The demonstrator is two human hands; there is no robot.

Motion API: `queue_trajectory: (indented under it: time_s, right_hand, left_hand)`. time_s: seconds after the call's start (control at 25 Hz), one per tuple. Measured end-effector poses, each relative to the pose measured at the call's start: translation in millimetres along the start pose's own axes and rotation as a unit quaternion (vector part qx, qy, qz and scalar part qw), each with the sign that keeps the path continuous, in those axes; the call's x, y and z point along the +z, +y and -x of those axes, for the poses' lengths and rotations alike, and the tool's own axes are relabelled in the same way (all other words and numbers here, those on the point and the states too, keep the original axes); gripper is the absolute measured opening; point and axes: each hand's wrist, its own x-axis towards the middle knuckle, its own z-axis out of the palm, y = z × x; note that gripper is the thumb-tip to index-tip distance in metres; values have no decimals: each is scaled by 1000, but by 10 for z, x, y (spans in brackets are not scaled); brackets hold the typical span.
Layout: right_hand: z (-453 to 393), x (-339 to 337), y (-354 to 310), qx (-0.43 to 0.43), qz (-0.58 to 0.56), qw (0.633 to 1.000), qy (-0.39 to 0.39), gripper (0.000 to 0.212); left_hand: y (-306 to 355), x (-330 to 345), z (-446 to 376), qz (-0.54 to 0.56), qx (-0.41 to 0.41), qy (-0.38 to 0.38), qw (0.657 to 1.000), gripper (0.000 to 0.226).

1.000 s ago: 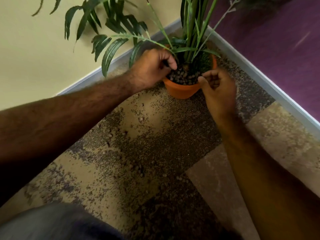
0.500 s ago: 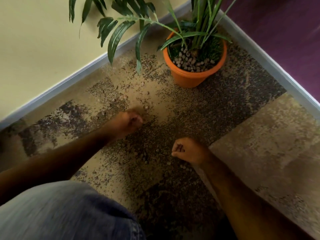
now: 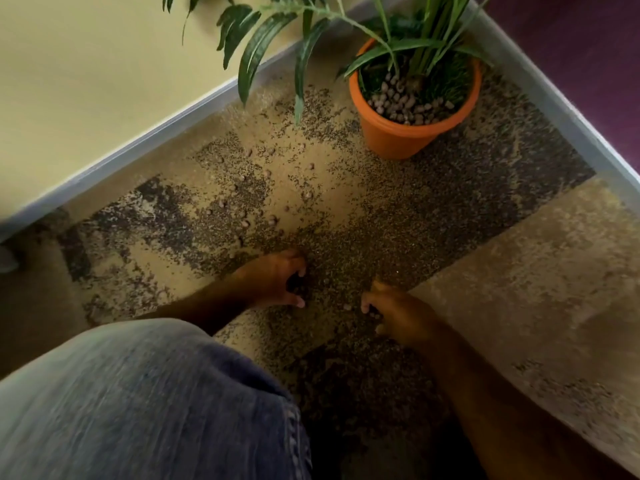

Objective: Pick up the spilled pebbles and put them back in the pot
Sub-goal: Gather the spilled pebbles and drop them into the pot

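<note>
Head view: the left hand [image 3: 277,278] is down on the carpet [image 3: 502,271], fingers curled and partly spread over a dark patch; whether it grips anything cannot be told. The right hand [image 3: 391,306] sits just beside it, also low on the carpet, fingers bent narrow toward the floor near a small pebble; what it holds, if anything, cannot be told. Spilled pebbles [image 3: 273,220] lie scattered on the tan and dark carpet between the 2 hands and the orange pot [image 3: 398,136]. The pot stands upright in the corner, near the grey baseboard [image 3: 138,147], with more pebbles inside around the green plant [image 3: 415,36]. A knee in blue jeans [image 3: 138,403] fills the lower left. No brand, label or writing can be read anywhere.
</note>
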Motion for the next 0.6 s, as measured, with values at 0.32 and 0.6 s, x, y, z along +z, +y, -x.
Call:
queue_trajectory:
  time_s: [0.32,0.6]
  right_hand:
    - [-38,56,37,-15,-16,998,61,16]
    - [-159,-186,13,-2,-119,984,134,25]
  left_hand:
    - [211,251,30,2,67,-4,998,33]
    - [209,191,-63,36,50,-34,998,17]
